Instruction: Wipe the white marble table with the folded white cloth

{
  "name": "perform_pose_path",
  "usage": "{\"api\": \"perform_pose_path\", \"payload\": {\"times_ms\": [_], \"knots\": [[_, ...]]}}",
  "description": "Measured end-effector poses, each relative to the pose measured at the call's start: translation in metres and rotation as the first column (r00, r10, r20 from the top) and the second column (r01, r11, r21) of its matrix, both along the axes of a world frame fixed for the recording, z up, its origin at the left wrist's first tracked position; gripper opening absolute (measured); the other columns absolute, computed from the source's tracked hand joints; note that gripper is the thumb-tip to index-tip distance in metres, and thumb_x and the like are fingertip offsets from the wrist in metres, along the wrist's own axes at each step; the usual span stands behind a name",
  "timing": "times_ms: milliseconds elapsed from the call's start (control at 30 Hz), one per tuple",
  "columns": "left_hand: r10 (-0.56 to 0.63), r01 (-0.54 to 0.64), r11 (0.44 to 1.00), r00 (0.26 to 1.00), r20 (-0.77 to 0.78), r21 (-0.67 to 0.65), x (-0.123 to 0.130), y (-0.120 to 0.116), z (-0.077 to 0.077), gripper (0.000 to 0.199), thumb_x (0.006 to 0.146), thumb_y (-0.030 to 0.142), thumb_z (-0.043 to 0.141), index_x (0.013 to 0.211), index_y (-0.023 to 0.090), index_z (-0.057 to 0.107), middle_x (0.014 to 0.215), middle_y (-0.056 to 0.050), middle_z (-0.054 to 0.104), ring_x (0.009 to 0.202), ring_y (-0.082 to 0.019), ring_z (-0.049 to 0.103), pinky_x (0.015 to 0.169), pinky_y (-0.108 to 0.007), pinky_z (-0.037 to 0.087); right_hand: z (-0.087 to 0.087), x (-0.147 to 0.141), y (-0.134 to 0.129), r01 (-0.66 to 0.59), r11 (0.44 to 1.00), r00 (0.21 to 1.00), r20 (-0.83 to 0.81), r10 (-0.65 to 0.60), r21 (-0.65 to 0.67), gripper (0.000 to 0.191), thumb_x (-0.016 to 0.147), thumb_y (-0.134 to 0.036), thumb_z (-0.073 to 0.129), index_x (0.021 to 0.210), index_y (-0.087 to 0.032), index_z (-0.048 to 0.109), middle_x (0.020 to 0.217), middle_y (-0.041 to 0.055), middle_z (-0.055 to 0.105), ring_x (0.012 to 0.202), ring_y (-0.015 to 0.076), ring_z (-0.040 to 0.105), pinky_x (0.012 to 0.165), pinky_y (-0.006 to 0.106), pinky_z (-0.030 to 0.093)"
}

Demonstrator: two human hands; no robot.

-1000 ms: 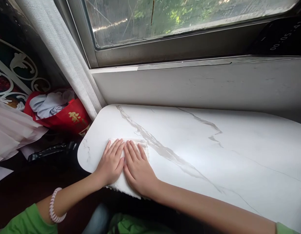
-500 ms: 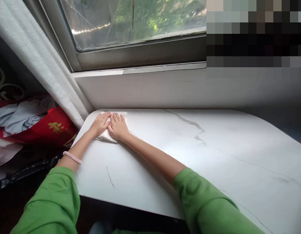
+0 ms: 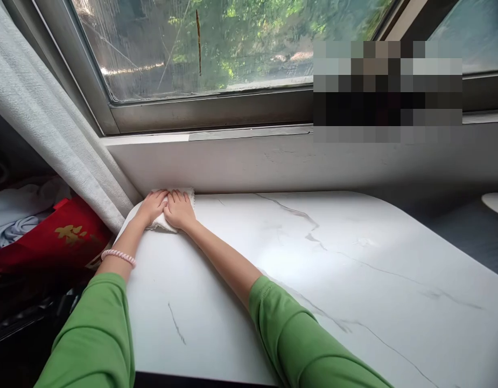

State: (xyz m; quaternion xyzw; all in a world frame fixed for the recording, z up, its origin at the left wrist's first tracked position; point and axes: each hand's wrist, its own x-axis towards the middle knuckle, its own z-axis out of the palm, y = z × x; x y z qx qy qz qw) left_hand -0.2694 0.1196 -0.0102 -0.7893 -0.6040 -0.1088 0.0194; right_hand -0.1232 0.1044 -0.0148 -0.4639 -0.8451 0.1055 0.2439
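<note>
Both hands lie side by side on a white cloth (image 3: 163, 222) at the far left corner of a white marble-patterned table (image 3: 378, 291). My left hand (image 3: 152, 207) presses flat on the cloth's left part, fingers stretched forward. Touching it at the thumb side, my right hand (image 3: 179, 209) rests flat on the cloth's right part, fingers slightly spread. Much of the cloth is covered by the hands; its lower edge and upper right corner show. A pink twisted band (image 3: 118, 257) circles my left wrist.
A light wall and window frame (image 3: 216, 112) rise behind the table. A pale curtain (image 3: 58, 113) hangs beside the left corner. Left of the table is a red bag (image 3: 50, 242) with clothes in it. A blurred-out patch (image 3: 388, 91) covers part of the window.
Both hands and the cloth have slid a little farther toward the table's back left corner. The view has shifted, showing more of the window and the right side.
</note>
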Motion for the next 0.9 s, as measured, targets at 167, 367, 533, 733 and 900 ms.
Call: {"api": "perform_pose_path", "payload": {"times_ms": [167,367,533,733,900], "knots": [[0.005,-0.005,1.000,1.000,-0.005,-0.007,0.003,-0.022,0.002,0.049,0.089,0.027,0.030,0.134,0.012,0.044,0.144,-0.012,0.044,0.134,-0.022,0.036,0.115,-0.043,0.017,0.001,0.003,-0.018,-0.024,1.000,1.000,0.014,0.025,-0.012,0.056,0.095,-0.027,0.027,0.142,0.002,0.033,0.150,0.0187,0.033,0.140,0.0251,0.023,0.115,0.042,0.010],[-0.045,0.046,0.998,0.999,0.019,-0.039,-0.011,-0.074,-0.001,0.052,0.090,0.031,0.026,0.137,0.012,0.040,0.147,-0.010,0.041,0.137,-0.019,0.032,0.116,-0.042,0.015,0.002,-0.003,-0.074,-0.006,1.000,1.000,-0.003,0.006,-0.008,0.058,0.095,-0.030,0.027,0.142,0.004,0.034,0.149,0.0221,0.032,0.141,0.0279,0.023,0.115,0.046,0.009],[-0.040,0.043,0.998,0.998,0.051,-0.051,-0.022,-0.136,0.002,0.053,0.092,0.037,0.024,0.138,0.016,0.039,0.148,-0.008,0.039,0.139,-0.019,0.030,0.116,-0.043,0.016,0.007,-0.008,-0.131,-0.074,0.997,0.997,0.001,0.074,-0.013,0.060,0.094,-0.030,0.028,0.142,0.006,0.030,0.150,0.0236,0.029,0.142,0.0296,0.019,0.115,0.048,0.008],[-0.001,0.002,1.000,1.000,0.025,-0.031,-0.027,-0.217,0.004,0.052,0.094,0.034,0.022,0.141,0.018,0.038,0.148,-0.008,0.039,0.138,-0.019,0.031,0.116,-0.044,0.017,0.012,-0.005,-0.195,-0.178,0.984,0.984,0.008,0.178,-0.007,0.062,0.094,-0.029,0.030,0.142,0.009,0.029,0.150,0.0254,0.028,0.142,0.0325,0.017,0.115,0.051,0.006],[0.069,-0.069,0.997,0.997,0.015,-0.032,-0.025,-0.258,0.006,0.052,0.094,0.034,0.022,0.142,0.019,0.036,0.148,-0.007,0.039,0.139,-0.019,0.030,0.117,-0.044,0.015,0.014,-0.004,-0.222,-0.273,0.962,0.962,0.021,0.273,0.002,0.062,0.093,-0.029,0.032,0.142,0.010,0.029,0.149,0.0268,0.029,0.141,0.0343,0.017,0.114,0.053,0.007]]}}
